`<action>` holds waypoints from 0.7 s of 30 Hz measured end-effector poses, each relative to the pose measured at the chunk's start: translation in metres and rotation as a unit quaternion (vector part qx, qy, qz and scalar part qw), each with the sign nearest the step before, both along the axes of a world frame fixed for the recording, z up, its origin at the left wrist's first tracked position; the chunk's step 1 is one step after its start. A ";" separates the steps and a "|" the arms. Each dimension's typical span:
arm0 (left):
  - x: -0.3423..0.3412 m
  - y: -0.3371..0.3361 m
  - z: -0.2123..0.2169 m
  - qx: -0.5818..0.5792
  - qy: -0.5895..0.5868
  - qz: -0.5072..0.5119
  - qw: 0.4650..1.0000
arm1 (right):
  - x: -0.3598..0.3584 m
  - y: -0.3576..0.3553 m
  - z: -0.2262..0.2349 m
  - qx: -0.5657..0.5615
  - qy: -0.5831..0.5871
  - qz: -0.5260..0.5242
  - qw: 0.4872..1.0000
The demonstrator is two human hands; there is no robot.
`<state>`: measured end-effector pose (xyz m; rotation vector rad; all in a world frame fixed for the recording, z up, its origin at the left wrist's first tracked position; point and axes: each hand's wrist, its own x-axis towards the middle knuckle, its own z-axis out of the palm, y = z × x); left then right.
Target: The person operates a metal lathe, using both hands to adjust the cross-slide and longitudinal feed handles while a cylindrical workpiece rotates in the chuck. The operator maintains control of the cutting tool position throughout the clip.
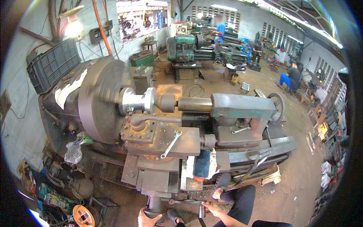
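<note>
At the lower edge, my left hand [146, 218] is closed around a dark handle [154, 215] below the lathe's cross slide. My right hand [214, 208] grips the upright grip of a crank handle [201, 212] to its right. Beyond them, a shiny flanged metal workpiece [132, 100] sits between the large chuck [104, 100] and the tailstock [242, 106]. The chuck is smeared as if turning. The tool post [140, 130] stands just in front of the workpiece; where the cutting tip meets it, I cannot make out.
A wrench [171, 144] lies on the slide, and a dark phone [202, 163] rests on the carriage. A plastic bag [73, 152] hangs below the chuck. An orange cable reel [83, 216] stands lower left. Farther back are another green lathe [185, 49] and several people.
</note>
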<state>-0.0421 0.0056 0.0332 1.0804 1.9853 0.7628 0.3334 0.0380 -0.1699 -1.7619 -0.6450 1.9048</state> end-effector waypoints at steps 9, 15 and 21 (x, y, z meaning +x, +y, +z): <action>-0.026 -0.002 -0.047 -0.046 -0.095 -0.045 0.993 | 0.012 0.057 0.019 0.117 -0.192 0.396 0.890; -0.019 0.000 -0.033 -0.088 0.094 -0.045 0.991 | 0.009 0.076 0.007 0.062 -0.122 0.464 0.875; -0.013 -0.003 -0.023 -0.094 0.075 -0.024 0.992 | -0.007 0.073 0.031 0.112 -0.131 0.460 0.871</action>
